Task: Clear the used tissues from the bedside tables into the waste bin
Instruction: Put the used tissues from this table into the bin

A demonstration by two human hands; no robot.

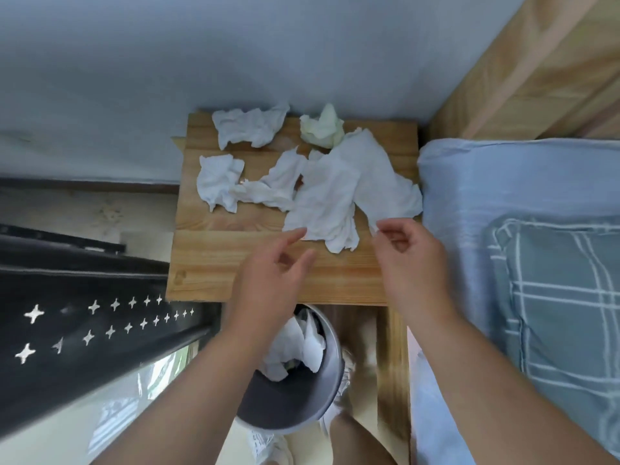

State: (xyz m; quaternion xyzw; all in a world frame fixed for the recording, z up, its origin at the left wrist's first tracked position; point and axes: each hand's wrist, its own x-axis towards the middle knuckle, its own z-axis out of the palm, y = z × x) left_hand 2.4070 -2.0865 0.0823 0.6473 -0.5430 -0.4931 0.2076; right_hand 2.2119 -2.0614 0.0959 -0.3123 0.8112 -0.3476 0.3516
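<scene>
White tissues (322, 196) strew the table (208, 263) beneath left hand (278, 266) and right hand (411, 256).

Sheet (469, 182): light blue, covered the bed at right.
Pillow (563, 297): grey-blue plaid, lay on the sheet.
Headboard (536, 78): pale wood, upper right.
Wall (201, 45): pale blue-grey.
Panel (67, 330): black, star-shaped cutouts, at left.
</scene>
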